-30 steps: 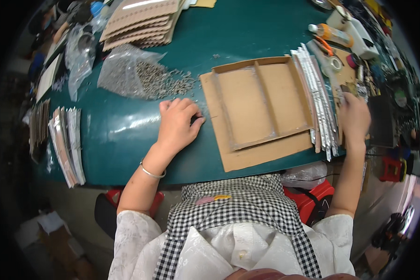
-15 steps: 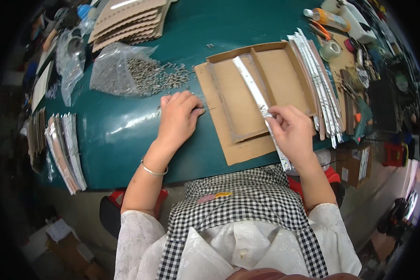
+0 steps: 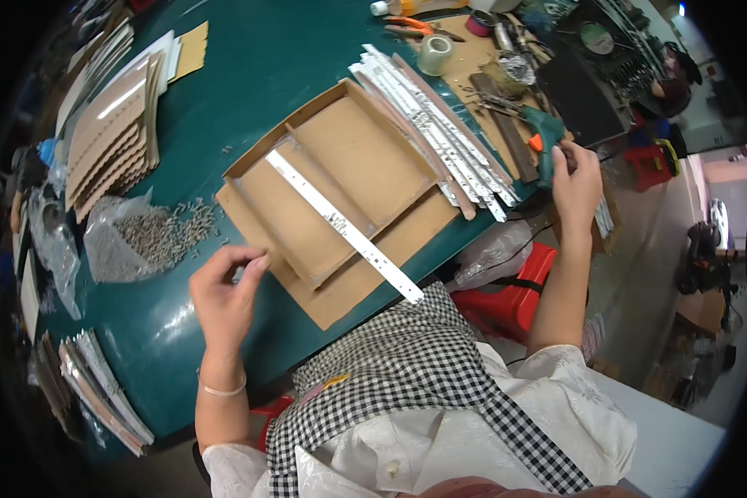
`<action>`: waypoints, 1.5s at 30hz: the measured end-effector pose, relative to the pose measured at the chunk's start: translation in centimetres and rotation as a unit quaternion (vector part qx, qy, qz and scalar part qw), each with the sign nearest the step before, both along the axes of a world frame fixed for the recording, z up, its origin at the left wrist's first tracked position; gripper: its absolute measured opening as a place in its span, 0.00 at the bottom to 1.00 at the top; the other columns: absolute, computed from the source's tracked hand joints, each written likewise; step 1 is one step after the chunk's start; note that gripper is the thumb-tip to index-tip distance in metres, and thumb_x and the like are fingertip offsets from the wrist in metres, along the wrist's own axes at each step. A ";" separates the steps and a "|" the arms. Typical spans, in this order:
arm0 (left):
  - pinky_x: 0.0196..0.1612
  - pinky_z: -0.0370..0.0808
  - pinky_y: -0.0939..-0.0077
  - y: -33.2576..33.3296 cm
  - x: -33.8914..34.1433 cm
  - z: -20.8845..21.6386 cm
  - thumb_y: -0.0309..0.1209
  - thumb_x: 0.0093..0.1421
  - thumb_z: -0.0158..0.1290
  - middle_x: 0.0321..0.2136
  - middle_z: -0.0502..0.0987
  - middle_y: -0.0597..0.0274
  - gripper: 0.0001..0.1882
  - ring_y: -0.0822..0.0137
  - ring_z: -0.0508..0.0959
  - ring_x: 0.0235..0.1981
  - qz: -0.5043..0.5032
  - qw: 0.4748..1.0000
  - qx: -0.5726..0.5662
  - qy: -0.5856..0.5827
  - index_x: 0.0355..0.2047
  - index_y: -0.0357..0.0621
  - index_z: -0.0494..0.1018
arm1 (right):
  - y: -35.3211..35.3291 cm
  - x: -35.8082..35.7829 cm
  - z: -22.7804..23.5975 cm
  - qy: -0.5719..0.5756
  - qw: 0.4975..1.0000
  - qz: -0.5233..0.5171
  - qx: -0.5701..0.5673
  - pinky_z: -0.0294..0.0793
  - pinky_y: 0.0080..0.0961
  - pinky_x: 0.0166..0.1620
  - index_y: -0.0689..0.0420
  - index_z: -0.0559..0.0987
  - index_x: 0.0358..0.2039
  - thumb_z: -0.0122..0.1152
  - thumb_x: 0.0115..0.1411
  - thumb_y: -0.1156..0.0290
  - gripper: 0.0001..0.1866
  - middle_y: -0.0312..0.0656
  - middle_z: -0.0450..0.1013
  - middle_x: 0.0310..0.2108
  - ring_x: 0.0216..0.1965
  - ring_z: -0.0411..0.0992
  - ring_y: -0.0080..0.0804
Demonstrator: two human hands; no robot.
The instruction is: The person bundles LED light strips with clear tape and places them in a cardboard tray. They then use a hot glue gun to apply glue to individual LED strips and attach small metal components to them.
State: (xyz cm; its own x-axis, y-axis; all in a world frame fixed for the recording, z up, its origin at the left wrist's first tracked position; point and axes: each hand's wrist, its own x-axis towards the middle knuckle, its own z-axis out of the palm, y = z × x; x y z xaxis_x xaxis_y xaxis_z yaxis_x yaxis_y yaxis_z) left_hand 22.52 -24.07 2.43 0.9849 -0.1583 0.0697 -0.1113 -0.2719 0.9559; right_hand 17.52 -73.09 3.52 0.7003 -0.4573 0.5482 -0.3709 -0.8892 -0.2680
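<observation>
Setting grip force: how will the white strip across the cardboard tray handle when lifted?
The white strip looks fairly stiff, lying straight across the cardboard tray. Probably light, being narrow. May tip if pressed at its near end, beyond the tray.

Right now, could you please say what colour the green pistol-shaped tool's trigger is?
The trigger is orange, best seen in the head view.
</observation>
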 end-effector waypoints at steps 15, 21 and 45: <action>0.31 0.77 0.79 -5.1 1.9 -0.9 0.18 0.54 0.63 0.27 0.83 0.60 0.06 0.70 0.82 0.26 -0.041 0.968 0.183 -0.166 0.33 0.38 0.82 | 0.2 -0.6 -1.2 -0.188 0.740 0.074 0.641 0.68 0.21 0.25 0.63 0.73 0.51 0.64 0.62 0.66 0.20 0.41 0.72 0.30 0.26 0.70 0.24; 0.38 0.73 0.72 -6.0 3.0 -2.3 0.20 0.48 0.66 0.25 0.81 0.63 0.08 0.65 0.80 0.28 -0.057 0.942 0.212 -0.253 0.29 0.43 0.81 | 7.4 -2.5 1.1 -0.118 0.647 0.310 0.687 0.70 0.21 0.24 0.70 0.63 0.57 0.61 0.58 0.69 0.30 0.46 0.70 0.32 0.23 0.70 0.28; 0.49 0.65 0.70 -6.8 3.2 -3.2 0.22 0.47 0.69 0.24 0.82 0.69 0.08 0.72 0.79 0.29 -0.062 0.946 0.221 -0.227 0.27 0.47 0.82 | 14.1 -2.7 -0.3 0.005 0.580 0.302 0.757 0.76 0.29 0.27 0.75 0.62 0.59 0.67 0.46 0.83 0.40 0.58 0.68 0.52 0.29 0.71 0.32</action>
State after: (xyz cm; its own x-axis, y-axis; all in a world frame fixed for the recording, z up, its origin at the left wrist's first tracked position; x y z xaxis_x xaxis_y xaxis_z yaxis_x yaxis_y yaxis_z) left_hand 25.75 -30.86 -0.76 0.8411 -0.3835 0.3815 -0.5409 -0.5915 0.5979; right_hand 14.80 -59.03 3.21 0.9828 -0.0787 -0.1670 -0.1234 0.3930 -0.9112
